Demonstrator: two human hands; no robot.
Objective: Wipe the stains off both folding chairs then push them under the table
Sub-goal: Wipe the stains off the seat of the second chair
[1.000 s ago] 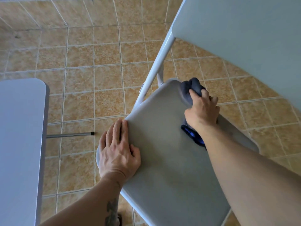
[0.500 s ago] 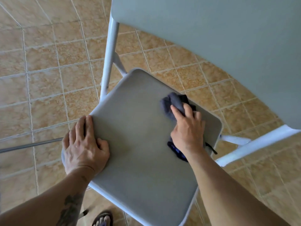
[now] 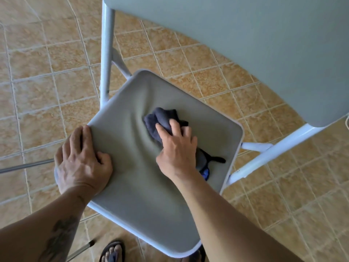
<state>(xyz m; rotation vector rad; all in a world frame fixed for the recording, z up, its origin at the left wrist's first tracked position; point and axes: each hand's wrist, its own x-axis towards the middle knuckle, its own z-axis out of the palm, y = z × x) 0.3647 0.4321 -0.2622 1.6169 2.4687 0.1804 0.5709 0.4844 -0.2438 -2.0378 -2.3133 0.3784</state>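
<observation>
On chair seat (image 3: 132,186) | right hand (image 3: 177,150) grips bunched dark cloth (image 3: 160,118) mid-seat | left hand (image 3: 81,163) clamps its left edge

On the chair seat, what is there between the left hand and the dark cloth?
Only bare grey seat. In the head view nothing lies between the left hand, at the seat's edge, and the cloth under the right hand.

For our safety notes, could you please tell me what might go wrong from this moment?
The left hand grips only one corner of the seat, so the right hand pressing the cloth might tip or fold it. The cloth's loose dark tail lies near the seat's right edge and could snag the frame. A sandalled foot sits just below the seat's front edge; a sliding chair may hit it.
</observation>
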